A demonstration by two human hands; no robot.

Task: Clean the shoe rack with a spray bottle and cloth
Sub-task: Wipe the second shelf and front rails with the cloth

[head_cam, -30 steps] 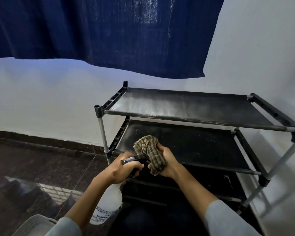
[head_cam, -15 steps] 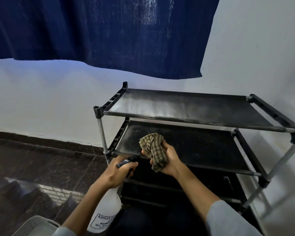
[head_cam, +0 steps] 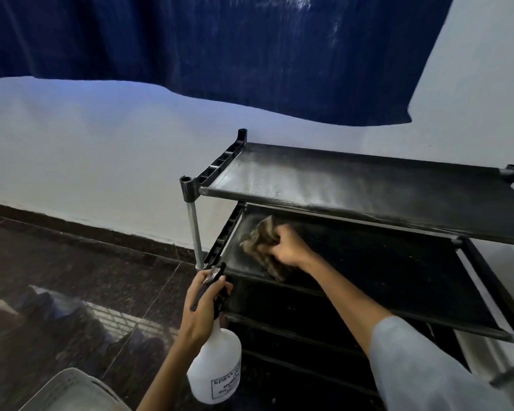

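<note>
Head view: one frame, looking down at a corner by a wall.
Shoe rack [head_cam: 368,185]: black tiered rack with metal posts, stands on the floor against the white wall; top shelf looks dusty or streaked.
Cloth [head_cam: 264,241]: checked, bunched up, blurred; lies on the left end of the middle shelf [head_cam: 398,277].
Right hand [head_cam: 288,246]: fingers curled round the cloth, pressing it on the middle shelf, under the top shelf's front edge.
Spray bottle [head_cam: 217,366]: white body, black trigger head, label partly legible; held upright in front of the rack's left post, off the floor.
Left hand [head_cam: 202,310]: grips the bottle's neck and trigger head.
Sleeves: grey, right one bottom right.
Floor [head_cam: 72,277]: dark glossy tiles.
Basket [head_cam: 72,393]: white, perforated, bottom left corner.
Curtain [head_cam: 220,48]: dark blue, hangs above the rack.
</note>
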